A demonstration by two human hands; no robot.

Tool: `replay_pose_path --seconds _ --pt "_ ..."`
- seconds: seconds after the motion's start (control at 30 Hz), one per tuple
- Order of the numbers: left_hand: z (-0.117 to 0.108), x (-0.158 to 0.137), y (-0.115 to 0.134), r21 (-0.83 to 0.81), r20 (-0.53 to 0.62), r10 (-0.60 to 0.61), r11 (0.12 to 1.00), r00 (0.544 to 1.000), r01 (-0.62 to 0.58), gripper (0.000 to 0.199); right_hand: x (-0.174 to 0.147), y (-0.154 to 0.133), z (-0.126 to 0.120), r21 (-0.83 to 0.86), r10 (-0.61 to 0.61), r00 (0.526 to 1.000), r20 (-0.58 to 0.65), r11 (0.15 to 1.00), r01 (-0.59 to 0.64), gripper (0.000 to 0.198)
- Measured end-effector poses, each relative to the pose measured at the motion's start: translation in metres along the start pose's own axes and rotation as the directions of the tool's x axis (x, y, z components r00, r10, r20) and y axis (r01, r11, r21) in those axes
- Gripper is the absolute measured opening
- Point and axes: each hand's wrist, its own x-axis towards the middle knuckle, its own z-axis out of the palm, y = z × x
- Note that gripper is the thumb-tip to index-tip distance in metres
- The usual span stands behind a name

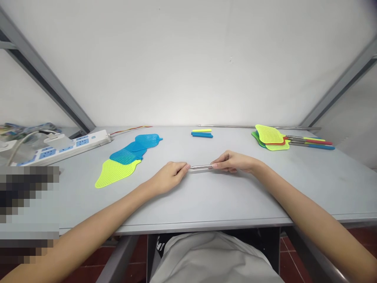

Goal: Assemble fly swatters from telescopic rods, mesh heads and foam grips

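A thin silver metal rod point(201, 167) lies level between my two hands, just above the grey table. My left hand point(172, 175) pinches its left end between thumb and fingers. Round the right end, the fingers of my right hand point(231, 161) are closed. To the left lie loose fly swatter heads: a yellow one point(116, 173) and two blue ones point(126, 154), partly overlapping. Beyond my hands sit short handle sleeves, one yellow point(202, 130) and blue ones point(202, 135).
At the right is a pile of fly swatters point(272, 137) with metal shafts and coloured handles. Long metal rods point(235, 126) lie along the wall. A white power strip point(73, 145) with plugs and cables occupies the left. The table's front edge point(203, 226) runs before my body.
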Motion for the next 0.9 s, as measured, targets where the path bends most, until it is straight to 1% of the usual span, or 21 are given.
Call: replay_pose_path --seconds 0.17,0.33,0.4,0.47,0.57,0.67,0.73,0.8,0.87,0.9 --pt "-0.006 0.001 -0.003 0.011 -0.036 0.032 0.999 0.999 -0.032 0.037 0.001 -0.001 -0.001 0.073 0.015 1.0 0.005 0.997 -0.015 0.042" --pt "-0.014 0.006 -0.014 0.036 -0.157 0.039 0.999 0.987 -0.033 0.039 0.003 0.002 -0.003 0.136 -0.002 1.0 -0.01 0.991 0.004 0.039" --pt "-0.017 0.009 -0.025 0.075 -0.204 0.025 0.997 0.979 -0.01 0.042 0.004 0.005 -0.004 0.167 -0.002 1.0 -0.031 0.986 0.007 0.038" --pt "-0.021 0.012 -0.039 0.166 -0.253 -0.02 0.984 0.967 0.064 0.045 0.005 0.007 -0.005 0.195 -0.001 0.999 -0.052 0.981 0.011 0.037" --pt "-0.028 0.014 -0.061 0.297 -0.329 -0.148 0.921 0.932 0.252 0.047 0.005 0.008 -0.006 0.23 -0.005 0.997 -0.075 0.973 0.022 0.034" --pt "-0.036 0.016 -0.081 0.35 -0.414 -0.223 0.856 0.882 0.381 0.049 0.006 0.008 -0.005 0.24 -0.009 0.996 -0.094 0.97 0.032 0.033" --pt "-0.042 0.016 -0.093 0.355 -0.469 -0.292 0.802 0.834 0.481 0.053 0.006 0.009 -0.005 0.237 -0.011 0.995 -0.1 0.971 0.035 0.032" --pt "-0.046 0.016 -0.103 0.348 -0.51 -0.383 0.727 0.77 0.592 0.061 0.006 0.009 -0.005 0.237 -0.011 0.995 -0.103 0.971 0.035 0.032" --pt "-0.05 0.015 -0.111 0.327 -0.53 -0.462 0.662 0.711 0.674 0.068 0.006 0.01 -0.005 0.242 -0.01 0.994 -0.108 0.97 0.036 0.031" --pt "-0.051 0.015 -0.114 0.319 -0.527 -0.491 0.642 0.694 0.697 0.071 0.006 0.011 -0.005 0.245 -0.011 0.994 -0.11 0.969 0.038 0.031"
